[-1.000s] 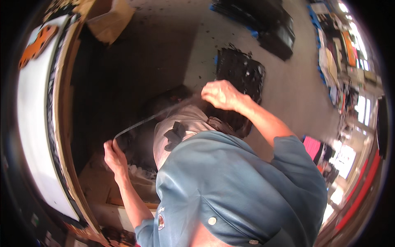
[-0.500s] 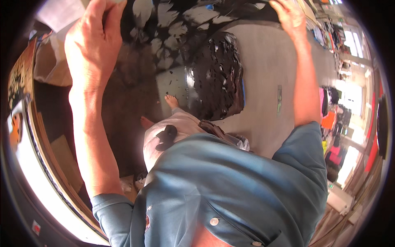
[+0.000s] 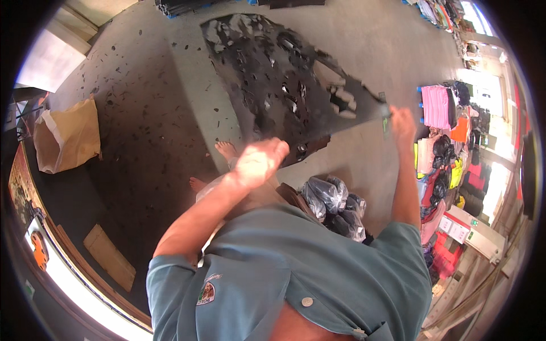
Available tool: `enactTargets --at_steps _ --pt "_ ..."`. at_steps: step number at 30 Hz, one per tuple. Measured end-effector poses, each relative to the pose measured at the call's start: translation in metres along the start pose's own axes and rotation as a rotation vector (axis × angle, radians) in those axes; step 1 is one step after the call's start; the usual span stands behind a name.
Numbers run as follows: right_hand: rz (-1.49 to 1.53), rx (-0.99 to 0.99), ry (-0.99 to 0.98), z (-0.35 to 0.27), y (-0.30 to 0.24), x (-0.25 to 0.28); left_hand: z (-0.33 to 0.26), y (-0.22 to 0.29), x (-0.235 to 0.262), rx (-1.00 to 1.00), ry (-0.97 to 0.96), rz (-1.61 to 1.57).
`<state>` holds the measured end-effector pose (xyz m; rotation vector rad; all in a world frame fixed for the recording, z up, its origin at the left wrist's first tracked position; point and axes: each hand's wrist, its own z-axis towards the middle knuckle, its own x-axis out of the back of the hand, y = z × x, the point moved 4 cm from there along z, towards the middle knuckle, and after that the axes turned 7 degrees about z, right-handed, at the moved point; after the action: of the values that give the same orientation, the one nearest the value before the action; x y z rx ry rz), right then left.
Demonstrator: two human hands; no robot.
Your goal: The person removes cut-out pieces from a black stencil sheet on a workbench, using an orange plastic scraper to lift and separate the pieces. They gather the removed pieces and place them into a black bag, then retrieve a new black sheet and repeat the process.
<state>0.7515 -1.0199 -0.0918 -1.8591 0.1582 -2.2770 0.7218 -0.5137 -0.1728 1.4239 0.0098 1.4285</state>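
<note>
A thin black sheet full of cut-out holes stretches out in front of me, slightly blurred by motion. My right hand is closed on its right corner and pulls it into a taut point. Close to my body, my left hand is closed at the sheet's near edge. Fingers of both hands are smeared, but the sheet runs right up to them. Under it lies a stack of black cut layers, mostly hidden, with a bit of its near edge showing.
Small dark scraps litter the grey floor at left. An open beige sack stands there. Clear plastic bags with dark contents sit by my right side. Piles of coloured garments line the right. My bare feet are beside the stack.
The sheet has come down from high in front and now spreads over the stack. My left hand has swung down and right, toward my body; my right hand has also lowered.
</note>
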Motion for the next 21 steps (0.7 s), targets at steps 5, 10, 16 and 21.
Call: enactTargets --at_steps 5,10,16,21 --pt "-0.255 -0.367 -1.288 -0.204 0.061 -0.119 -0.044 -0.011 -0.142 0.089 -0.8 -0.14" --pt "0.182 -0.43 -1.051 -0.234 -0.036 -0.195 -0.111 -0.055 -0.128 0.557 -0.601 -0.228" --pt "0.515 -0.136 -0.965 -0.104 -0.193 -0.273 -0.192 -0.081 -0.042 1.04 0.006 -0.191" --pt "0.675 0.136 -0.84 0.027 -0.341 -0.233 -0.206 -0.012 0.088 1.204 0.639 -0.572"
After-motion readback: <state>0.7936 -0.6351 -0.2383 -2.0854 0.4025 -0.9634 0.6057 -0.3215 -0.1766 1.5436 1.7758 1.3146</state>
